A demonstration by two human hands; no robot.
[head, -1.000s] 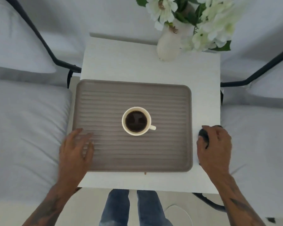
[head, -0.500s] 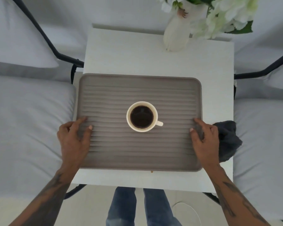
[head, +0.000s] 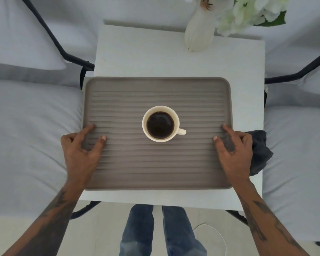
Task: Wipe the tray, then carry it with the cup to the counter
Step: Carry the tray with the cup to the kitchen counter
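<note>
The tray (head: pixel 155 163) lies at frame centre on a white table (head: pixel 155 58), with the cup (head: pixel 160 123) of dark liquid at its middle. The left hand (head: pixel 81 150) and right hand (head: pixel 235 152) clasp its side edges. A dark cloth (head: pixel 260 152) lies right of it. A vase (head: pixel 199 36) stands upper right. Grey cushions (head: pixel 26 135) flank the table.

left hand (head: pixel 81 151) spread, right hand (head: pixel 234 153) likewise, forearms angled inward

Reads to me as a home sitting area, white side table (head: pixel 174 58), grey cushioned seats (head: pixel 26 135) either side, vase (head: pixel 199 34) of white flowers (head: pixel 248 13).
</note>
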